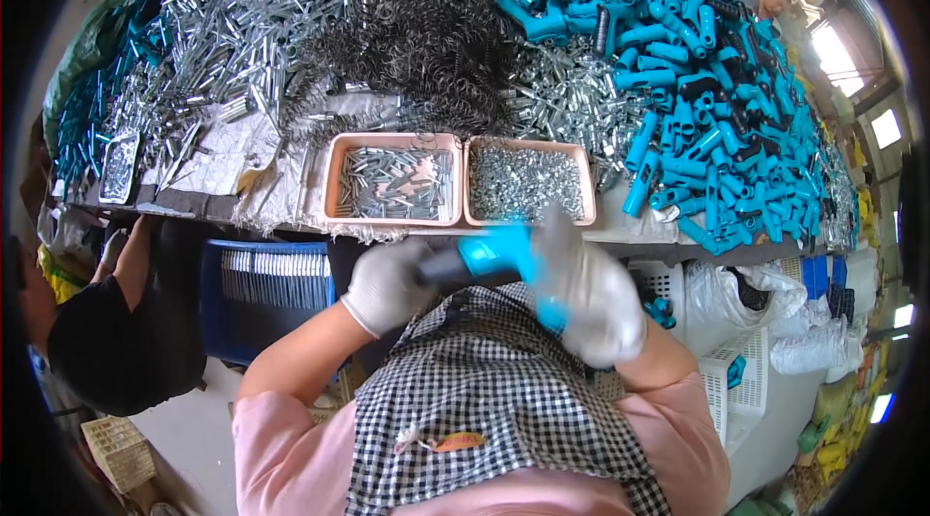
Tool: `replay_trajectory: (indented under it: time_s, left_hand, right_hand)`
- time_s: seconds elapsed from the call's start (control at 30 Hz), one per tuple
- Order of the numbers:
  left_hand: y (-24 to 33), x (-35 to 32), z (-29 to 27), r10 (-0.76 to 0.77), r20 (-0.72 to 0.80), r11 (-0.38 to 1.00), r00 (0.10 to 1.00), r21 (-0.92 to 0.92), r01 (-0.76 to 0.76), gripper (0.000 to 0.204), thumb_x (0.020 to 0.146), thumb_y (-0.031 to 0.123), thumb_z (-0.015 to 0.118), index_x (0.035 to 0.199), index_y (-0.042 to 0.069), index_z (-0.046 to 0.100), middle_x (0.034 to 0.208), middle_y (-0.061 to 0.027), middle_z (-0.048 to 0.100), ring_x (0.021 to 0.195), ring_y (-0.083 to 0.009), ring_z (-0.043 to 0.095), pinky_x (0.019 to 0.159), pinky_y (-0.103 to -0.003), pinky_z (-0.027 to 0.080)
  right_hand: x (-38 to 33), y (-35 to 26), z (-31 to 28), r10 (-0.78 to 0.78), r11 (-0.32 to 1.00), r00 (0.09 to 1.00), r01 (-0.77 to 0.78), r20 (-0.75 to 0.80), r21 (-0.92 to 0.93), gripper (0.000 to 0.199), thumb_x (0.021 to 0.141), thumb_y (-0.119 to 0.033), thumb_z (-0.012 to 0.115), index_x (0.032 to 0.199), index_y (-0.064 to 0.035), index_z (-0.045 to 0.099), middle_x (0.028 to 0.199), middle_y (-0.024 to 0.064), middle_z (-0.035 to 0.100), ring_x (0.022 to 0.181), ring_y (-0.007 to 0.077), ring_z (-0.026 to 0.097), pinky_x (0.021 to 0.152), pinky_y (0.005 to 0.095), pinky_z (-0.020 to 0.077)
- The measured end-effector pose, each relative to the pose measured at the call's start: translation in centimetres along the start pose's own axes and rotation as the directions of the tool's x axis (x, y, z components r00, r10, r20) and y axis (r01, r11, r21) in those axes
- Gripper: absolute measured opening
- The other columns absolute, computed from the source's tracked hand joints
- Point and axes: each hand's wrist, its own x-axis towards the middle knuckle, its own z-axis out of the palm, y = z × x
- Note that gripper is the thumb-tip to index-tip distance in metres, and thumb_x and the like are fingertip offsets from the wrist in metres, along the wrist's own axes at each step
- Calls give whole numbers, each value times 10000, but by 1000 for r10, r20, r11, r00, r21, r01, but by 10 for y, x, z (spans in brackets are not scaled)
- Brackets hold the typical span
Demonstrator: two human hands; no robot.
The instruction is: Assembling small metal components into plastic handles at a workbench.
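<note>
In front of my apron I hold a teal plastic gun-shaped housing with a black end part. My left hand, in a white glove, is closed round the black end. My right hand, also gloved, is wrapped round the teal part on the other side, and motion smears its fingers. Just beyond my hands stand two pink trays on the table edge. Small metal pins lie in the left tray; the right tray holds many tiny metal pieces.
Behind the trays are heaps of black coil springs, metal tubes and teal housings. A blue crate of metal rods stands below the table at left, beside a co-worker in black. White baskets and sacks are at right.
</note>
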Motion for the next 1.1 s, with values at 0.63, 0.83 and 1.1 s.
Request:
replay_trajectory:
  time_s: [0.63, 0.83, 1.1]
  left_hand:
    - [15, 3, -2, 141, 327, 981, 935, 79, -176, 241, 700, 207, 683, 907, 84, 663, 713, -159, 652, 714, -364, 662, 657, -471, 524]
    - [-11, 13, -15, 82, 52, 964, 995, 248, -93, 200, 676, 214, 707, 834, 104, 654, 705, -127, 646, 658, -337, 653, 603, -451, 514]
    - [-20, 42, -32, -10, -672, 953, 740, 219, 212, 762, 719, 56, 752, 1388, -4, 393, 1332, -258, 474, 1240, -405, 454, 1071, -476, 341]
  right_hand:
    - [3, 24, -11, 261, 698, 942, -34, 210, -715, 624, 920, -466, 517, 1332, 2, 529, 1393, 237, 502, 1314, 422, 446, 1104, 546, 309]
    - [-40, 39, -6, 620, 783, 771, -596, 144, -178, 904, 798, -489, 746, 1431, 45, 384, 1359, 279, 522, 1279, 384, 515, 1084, 415, 395]
    - [-32, 38, 30, 369, 855, 920, -392, -133, -340, 646, 719, -34, 754, 1322, -8, 524, 980, 153, 663, 855, 286, 671, 814, 378, 541]
